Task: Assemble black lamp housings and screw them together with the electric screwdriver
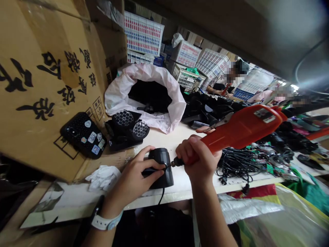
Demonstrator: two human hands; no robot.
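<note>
currently the left hand [132,180] is clamping a black housing [161,161], the right hand [197,157] pressing a red electric screwdriver [244,128] against it.

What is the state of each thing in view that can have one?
Left hand: gripping the black device.
Right hand: gripping the red screwdriver.
Black device: held upright, cord hanging down.
Red screwdriver: tip against the device.
White bag: open, black items inside.
Phone: lying on the carton, back up.
Black cables: tangled in a pile.
</note>
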